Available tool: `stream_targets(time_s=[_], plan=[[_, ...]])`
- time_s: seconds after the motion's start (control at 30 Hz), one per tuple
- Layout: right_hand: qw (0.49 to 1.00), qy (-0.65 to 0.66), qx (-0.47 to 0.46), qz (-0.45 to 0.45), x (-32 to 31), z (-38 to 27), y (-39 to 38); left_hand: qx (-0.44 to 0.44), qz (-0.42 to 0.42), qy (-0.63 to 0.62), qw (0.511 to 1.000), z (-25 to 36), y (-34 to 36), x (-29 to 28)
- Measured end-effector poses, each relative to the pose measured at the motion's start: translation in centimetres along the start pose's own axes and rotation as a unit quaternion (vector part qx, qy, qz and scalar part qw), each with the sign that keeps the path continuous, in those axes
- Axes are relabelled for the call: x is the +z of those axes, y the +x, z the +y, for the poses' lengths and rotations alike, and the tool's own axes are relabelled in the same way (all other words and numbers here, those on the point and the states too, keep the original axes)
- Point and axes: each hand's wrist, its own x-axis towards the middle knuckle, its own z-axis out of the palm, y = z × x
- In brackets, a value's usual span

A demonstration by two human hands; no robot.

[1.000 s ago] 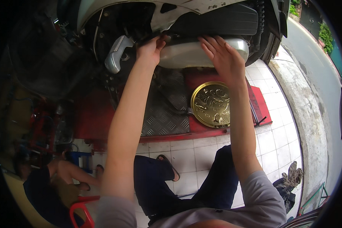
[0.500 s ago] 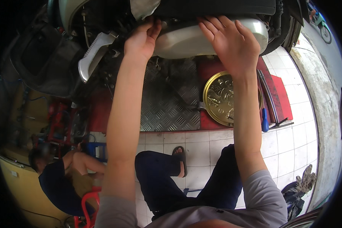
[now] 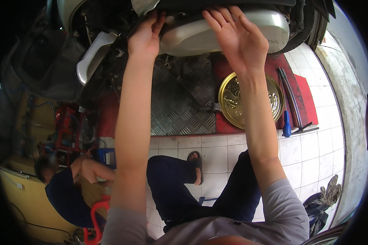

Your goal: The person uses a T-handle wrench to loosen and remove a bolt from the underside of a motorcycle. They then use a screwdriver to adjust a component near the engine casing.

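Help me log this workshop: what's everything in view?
motorbike: one, silver and black, top
platform: one, red, beneath motorbike
metal plate: one, grey, on platform
round tray: one, gold, on platform
tool handle: one, blue, right of tray
tiles: many, white, floor
stool: one, blue, left
co-worker: one, navy top, left
chair: one, red, left
cabinet: one, yellow, left
bundle: one, dark, lower right
left hand: one, bare, at motorbike
right hand: one, bare, at motorbike

Floor: white square tiles [image 3: 216,159] with thin dark joints. Left of where I stand, a yellow cabinet [image 3: 32,204]; near it, a red plastic curved-frame seat [image 3: 93,214] and a blue plastic stool [image 3: 107,151]. Right: daylight on a rough grey concrete strip [image 3: 353,102] bordering the tiling.
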Motion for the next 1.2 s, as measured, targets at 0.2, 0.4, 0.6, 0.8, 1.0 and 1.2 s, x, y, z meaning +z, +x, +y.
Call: stream_targets(time_s=[0.2,0.4,0.6,0.8,1.0,1.2], plan=[[1.0,-0.002,0.022,-0.006,-1.7,-1.0,-0.2,0.146,0.033,0.085,0.985,-0.7,-1.2,0.7],[1.0,0.013,0.014,-0.015,-2.3,-0.3,0.0,0.172,0.07,0.074,0.98,-1.4,-2.6,1.7],[1.0,0.001,0.018,-0.009,-2.1,-0.4,-0.1,0.169,0.107,0.085,0.976,-1.8,-2.3,2.4],[0.999,-0.01,0.037,0.009,-1.7,-0.6,-0.3,0.231,0.073,0.138,0.96,-2.4,-2.0,1.4],[0.997,0.042,0.059,-0.021,-2.2,-1.0,-0.1,0.227,0.108,0.115,0.961,-2.4,-1.7,1.5],[0.998,0.039,0.058,-0.004,-1.3,-1.2,0.0,0.201,0.081,0.115,0.969,-1.7,-2.0,1.2]])
